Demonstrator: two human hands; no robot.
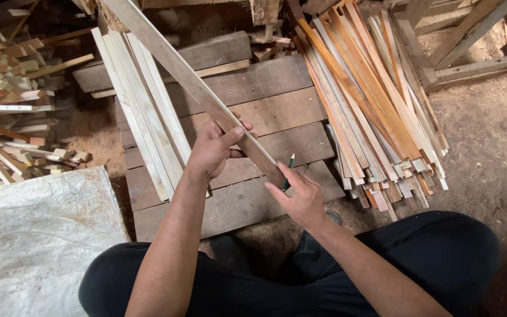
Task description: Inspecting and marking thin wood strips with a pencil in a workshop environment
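A long wooden slat (206, 100) is gripped about its lower third by the left hand (215, 149), whose fingers are wrapped round the near edge with the thumb laid across the top face. The slat is held tilted, its far end running up past the top edge of the view and its near end stopping just beside the right hand (303, 199). A green pencil (289, 170) is pinched in the right hand, fingers closed round its lower part, its tip raised near the slat's lower end; whether the tip is touching the wood cannot be told. Below the hands, dark weathered planks (265, 111) are laid as a low platform, and a bundle of pale slats (142, 111) is rested along its left side. A heap of thin strips (371, 105) is piled to the right, offcuts (13, 105) are scattered at the left, and a grey sheet (36, 240) is spread on the sawdust floor. Since the slat is steadied by one hand only, with most of its length unsupported, it could be swung or twisted under pencil pressure, and a mark would likely be skewed.
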